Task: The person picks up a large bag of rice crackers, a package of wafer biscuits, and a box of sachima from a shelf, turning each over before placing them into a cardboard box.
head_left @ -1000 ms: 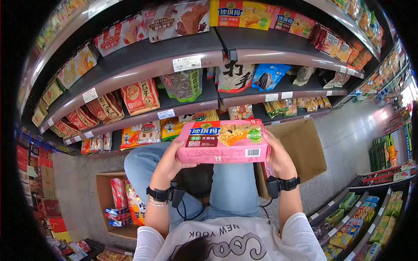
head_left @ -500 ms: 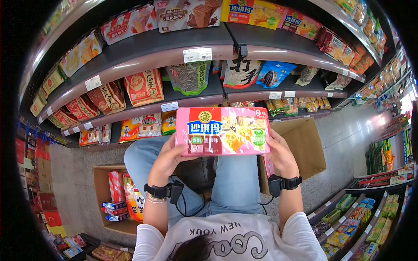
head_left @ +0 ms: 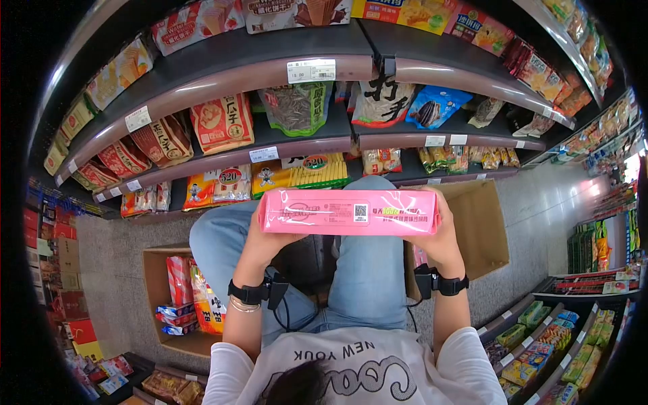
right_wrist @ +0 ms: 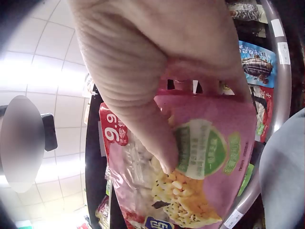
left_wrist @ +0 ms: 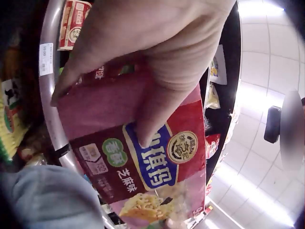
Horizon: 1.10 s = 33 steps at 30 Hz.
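A pink snack box (head_left: 337,202) is held level by both hands over the person's knees, its narrow printed side with a QR code uppermost in the head view. At its left end my left hand (head_left: 264,237) grips it. My right hand (head_left: 442,236) grips the opposite end. In the left wrist view the left thumb (left_wrist: 159,112) lies across the broad printed face, beside the blue logo. The right wrist view has the right thumb (right_wrist: 155,138) pressed on that face, near a green label and a picture of the snack; the other fingers reach round the end.
Shelves ahead carry wafer boxes (head_left: 297,15), seed bags (head_left: 297,104) and a blue bag (head_left: 435,106). A cardboard box (head_left: 156,270) with red and orange packs stands on the floor at left; another cardboard box (head_left: 482,233) stands at right. Low racks (head_left: 540,337) fill the lower right.
Both hands have tipped the pink box: its broad front with the blue logo faced the head camera half a second ago, and a narrow side does now. The grip stays at both ends.
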Tool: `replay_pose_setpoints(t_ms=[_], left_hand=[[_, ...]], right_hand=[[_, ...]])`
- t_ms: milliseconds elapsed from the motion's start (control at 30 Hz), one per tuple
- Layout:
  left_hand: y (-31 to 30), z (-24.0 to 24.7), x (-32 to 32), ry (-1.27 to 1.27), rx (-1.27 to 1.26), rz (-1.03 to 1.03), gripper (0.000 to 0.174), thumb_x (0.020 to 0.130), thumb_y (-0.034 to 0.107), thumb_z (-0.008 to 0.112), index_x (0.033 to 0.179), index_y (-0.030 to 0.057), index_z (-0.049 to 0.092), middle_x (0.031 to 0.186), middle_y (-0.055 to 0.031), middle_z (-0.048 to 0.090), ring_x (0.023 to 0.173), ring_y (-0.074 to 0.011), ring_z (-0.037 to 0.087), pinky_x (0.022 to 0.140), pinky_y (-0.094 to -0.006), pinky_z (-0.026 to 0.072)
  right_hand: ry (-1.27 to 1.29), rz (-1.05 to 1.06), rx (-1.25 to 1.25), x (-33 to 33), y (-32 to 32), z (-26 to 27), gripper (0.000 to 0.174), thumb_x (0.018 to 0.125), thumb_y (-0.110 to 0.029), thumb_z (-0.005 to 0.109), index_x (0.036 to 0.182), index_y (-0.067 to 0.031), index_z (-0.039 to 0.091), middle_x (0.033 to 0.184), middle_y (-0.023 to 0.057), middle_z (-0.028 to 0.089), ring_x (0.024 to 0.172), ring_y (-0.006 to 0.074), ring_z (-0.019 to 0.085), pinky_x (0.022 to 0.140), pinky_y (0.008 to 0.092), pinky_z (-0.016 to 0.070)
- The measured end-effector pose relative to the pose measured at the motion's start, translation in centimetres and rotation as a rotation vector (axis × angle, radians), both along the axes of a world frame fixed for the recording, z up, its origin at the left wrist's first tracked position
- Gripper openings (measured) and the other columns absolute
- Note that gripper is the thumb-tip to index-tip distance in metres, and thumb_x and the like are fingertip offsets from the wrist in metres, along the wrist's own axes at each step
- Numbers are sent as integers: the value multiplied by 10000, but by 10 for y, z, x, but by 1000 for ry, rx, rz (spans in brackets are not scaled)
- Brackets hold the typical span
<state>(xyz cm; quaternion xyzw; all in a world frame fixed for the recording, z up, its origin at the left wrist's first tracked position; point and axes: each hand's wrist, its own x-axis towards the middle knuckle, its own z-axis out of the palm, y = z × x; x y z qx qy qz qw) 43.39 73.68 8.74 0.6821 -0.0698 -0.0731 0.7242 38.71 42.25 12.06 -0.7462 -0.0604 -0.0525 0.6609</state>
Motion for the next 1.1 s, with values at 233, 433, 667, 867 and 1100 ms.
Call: replay_pose_setpoints(t_ms=[233,433,667,867,1100], left_hand=[[-12,3,9,190,-379,63,524,844,57,668,1306,2,426,1213,-70,565,1131,-160,530,973,-304,408],[-17,-32,29,357,-486,-24,449,968,312,503,1329,59,420,1279,-60,538,1161,-181,526,967,-363,429],[-24,-51,38,385,-590,-43,473,963,398,480,1328,102,432,1303,-53,529,1181,-201,518,963,-396,435],[-14,-40,34,365,-496,-5,458,947,345,531,1286,45,465,1228,-74,582,1106,-202,571,936,-356,457],[-14,26,15,333,-370,-3,510,864,191,666,1286,3,453,1167,-87,599,1058,-166,586,891,-296,470]], right_hand=[[56,-13,127,3,10,10,833,628,-46,835,1332,24,395,1276,118,509,1177,190,503,993,362,419],[-63,31,13,-7,40,28,891,648,-131,838,1387,14,362,1304,131,508,1189,213,508,993,364,411],[-200,-13,-128,-7,62,43,864,631,-195,855,1348,12,420,1244,140,553,1138,211,546,944,350,437],[-116,-22,-3,1,41,27,821,681,-108,799,1363,-5,354,1273,133,523,1188,216,509,984,354,408],[46,-176,-78,22,9,3,562,813,-144,710,1275,-8,422,1160,80,578,1035,135,567,889,283,453]])
